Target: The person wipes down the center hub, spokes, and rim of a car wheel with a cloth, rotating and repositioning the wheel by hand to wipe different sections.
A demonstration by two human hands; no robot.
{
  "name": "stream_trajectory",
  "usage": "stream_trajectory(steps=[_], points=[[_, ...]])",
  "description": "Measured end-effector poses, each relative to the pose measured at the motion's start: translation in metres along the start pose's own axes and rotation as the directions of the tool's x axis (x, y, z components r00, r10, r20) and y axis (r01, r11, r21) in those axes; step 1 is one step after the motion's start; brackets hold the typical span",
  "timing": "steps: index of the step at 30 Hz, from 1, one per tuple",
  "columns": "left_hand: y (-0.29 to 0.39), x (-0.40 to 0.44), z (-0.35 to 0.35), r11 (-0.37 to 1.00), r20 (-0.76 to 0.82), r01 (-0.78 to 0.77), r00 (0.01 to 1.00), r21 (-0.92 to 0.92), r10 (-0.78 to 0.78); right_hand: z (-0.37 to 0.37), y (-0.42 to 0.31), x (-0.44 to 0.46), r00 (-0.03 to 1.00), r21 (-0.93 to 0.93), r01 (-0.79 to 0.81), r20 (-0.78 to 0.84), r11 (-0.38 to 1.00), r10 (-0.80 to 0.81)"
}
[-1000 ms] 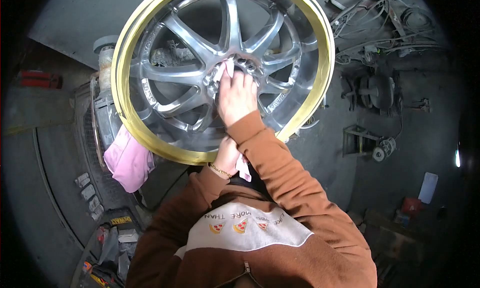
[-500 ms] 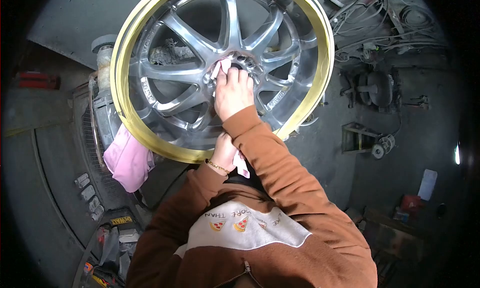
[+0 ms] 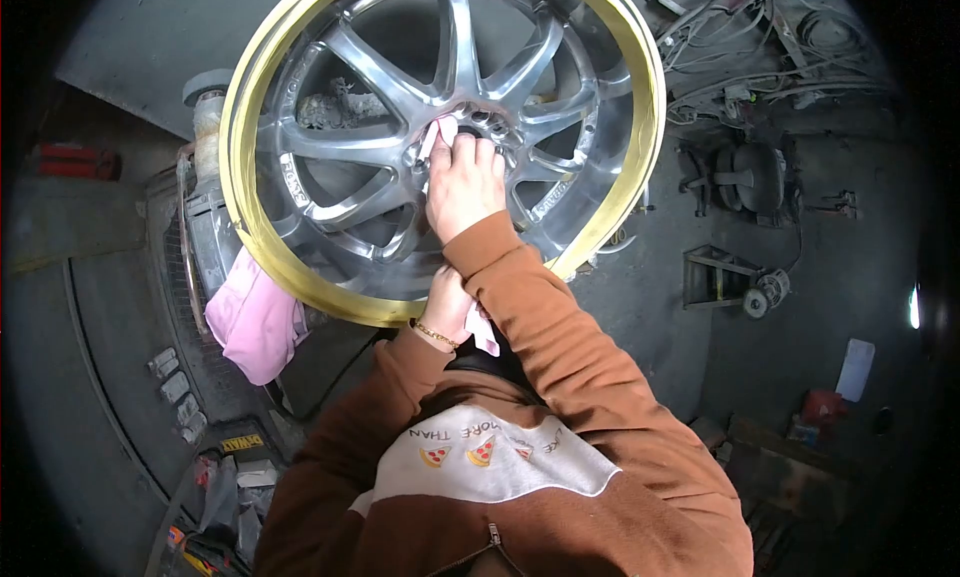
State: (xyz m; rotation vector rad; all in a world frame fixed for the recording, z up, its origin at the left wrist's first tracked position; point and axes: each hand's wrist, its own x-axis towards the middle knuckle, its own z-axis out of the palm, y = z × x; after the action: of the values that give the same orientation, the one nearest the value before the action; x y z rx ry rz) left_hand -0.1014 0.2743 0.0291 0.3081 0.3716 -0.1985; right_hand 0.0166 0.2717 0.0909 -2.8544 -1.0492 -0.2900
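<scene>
A polished metal wheel rim with several spokes lies before me, its outer lip wrapped in yellow tape. At the hub, my right hand has its fingers closed around a pale pink cloth, pressed among the bolt holes. Below it, at the rim's near edge, my left hand is closed, partly hidden beneath the right sleeve. From that hand hangs a pale pink cloth end. Whether both pieces are one strip, I cannot tell.
A larger pink cloth drapes at the rim's lower left, beside a metal machine. Tangled cables lie at the upper right, with a stool-like object and a metal frame below. A DeWalt bag sits lower left.
My right hand and its cloth have shifted very slightly left at the hub. The left hand stays in nearly the same place.
</scene>
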Motion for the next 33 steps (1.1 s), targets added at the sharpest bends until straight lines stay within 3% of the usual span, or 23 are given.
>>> stream_trajectory(steps=[1, 2, 5, 8, 12, 18, 20, 22, 23, 26, 27, 28, 30, 33], points=[[0.001, -0.002, -0.007, 0.995, 0.158, 0.051, 0.987, -0.084, -0.037, 0.002, 0.001, -0.001, 0.999, -0.001, -0.003, -0.032, 1.0, 0.003], [-0.003, -0.003, -0.009, 0.995, 0.152, 0.05, 0.988, -0.084, -0.037, 0.001, 0.0, -0.003, 1.0, 0.005, -0.003, -0.029, 1.0, 0.003], [-0.011, -0.003, 0.016, 0.985, -0.212, -0.055, 0.973, 0.162, 0.089, 0.0, 0.002, -0.004, 0.999, 0.014, -0.001, -0.033, 1.0, 0.001], [-0.003, 0.001, 0.005, 0.996, -0.094, -0.01, 0.995, 0.086, 0.018, -0.004, 0.001, 0.002, 1.0, 0.019, -0.014, -0.022, 1.0, 0.015], [-0.001, -0.005, 0.009, 1.0, -0.065, -0.016, 0.998, 0.024, 0.018, -0.005, 0.001, 0.001, 0.998, 0.039, -0.059, -0.004, 0.998, 0.059], [0.002, -0.004, 0.018, 0.996, -0.159, 0.018, 0.987, 0.084, -0.004, -0.001, 0.005, 0.0, 0.999, 0.021, -0.029, -0.015, 0.999, 0.03], [0.003, -0.005, 0.019, 0.998, -0.14, 0.06, 0.988, 0.004, -0.059, 0.001, 0.007, -0.003, 1.0, 0.001, -0.015, 0.02, 1.0, 0.015], [0.002, -0.007, 0.027, 0.997, -0.171, 0.068, 0.983, 0.042, -0.06, 0.001, 0.01, -0.007, 0.994, -0.006, -0.034, -0.102, 0.999, 0.033], [0.002, -0.007, 0.029, 0.994, -0.207, 0.079, 0.977, 0.079, -0.061, 0.0, 0.012, -0.009, 0.995, -0.03, -0.056, -0.085, 0.998, 0.054], [0.003, -0.001, 0.026, 0.995, -0.168, 0.07, 0.984, 0.071, -0.057, -0.003, 0.014, -0.002, 0.992, -0.034, -0.079, -0.104, 0.996, 0.075], [0.002, 0.002, 0.023, 0.974, -0.088, -0.004, 0.996, 0.226, 0.024, -0.001, 0.013, 0.0, 0.993, -0.053, -0.082, -0.09, 0.995, 0.077], [0.003, 0.004, 0.022, 0.974, -0.084, -0.005, 0.996, 0.228, 0.025, 0.001, 0.013, 0.002, 0.993, -0.056, -0.083, -0.094, 0.995, 0.077], [0.005, 0.005, 0.02, 0.997, -0.117, 0.061, 0.992, 0.042, -0.055, 0.005, 0.013, 0.003, 0.994, 0.01, -0.098, -0.052, 0.995, 0.098], [0.002, 0.004, 0.019, 0.997, -0.183, 0.066, 0.982, 0.048, -0.056, 0.005, 0.012, 0.002, 0.995, -0.001, -0.09, -0.041, 0.996, 0.09]])
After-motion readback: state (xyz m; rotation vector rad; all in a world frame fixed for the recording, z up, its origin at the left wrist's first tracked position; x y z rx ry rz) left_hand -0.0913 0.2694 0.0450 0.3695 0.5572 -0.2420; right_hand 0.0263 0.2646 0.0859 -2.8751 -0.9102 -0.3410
